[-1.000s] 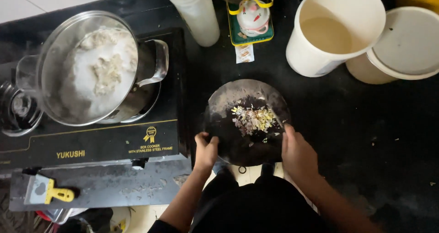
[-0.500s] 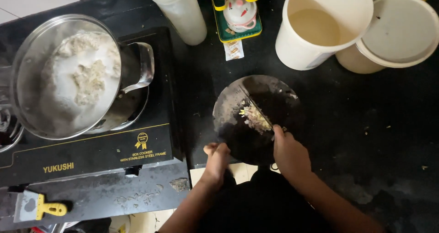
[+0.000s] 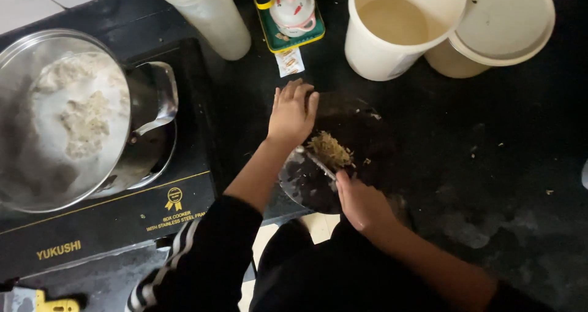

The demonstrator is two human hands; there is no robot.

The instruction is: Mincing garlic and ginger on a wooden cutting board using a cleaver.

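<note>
— What are the hands at?

— The right hand [image 3: 361, 203] is closed round what looks like a thin knife blade [image 3: 320, 165], its edge against the small heap of pale shredded vegetable [image 3: 329, 149] in the middle of the round dark chopping board [image 3: 306, 186]. The left hand [image 3: 291, 113] lies flat and open, fingers spread, on the board's far edge, holding nothing.

— Any advice?

— I'd curl those left fingers back from the heap and gather the shreds in short scrapes; the board overhangs the counter edge, so press it steady.

— And around it?

— A black, speckled stone counter [image 3: 490, 165]. To the left, a black cooker [image 3: 122, 220] with a steel pot under a steamed-up lid [image 3: 67, 122]. Behind, a cream plastic bucket of cloudy liquid [image 3: 398, 30], a second lidded tub [image 3: 502, 24] touching it, and a pale plastic jug [image 3: 208, 15].
</note>
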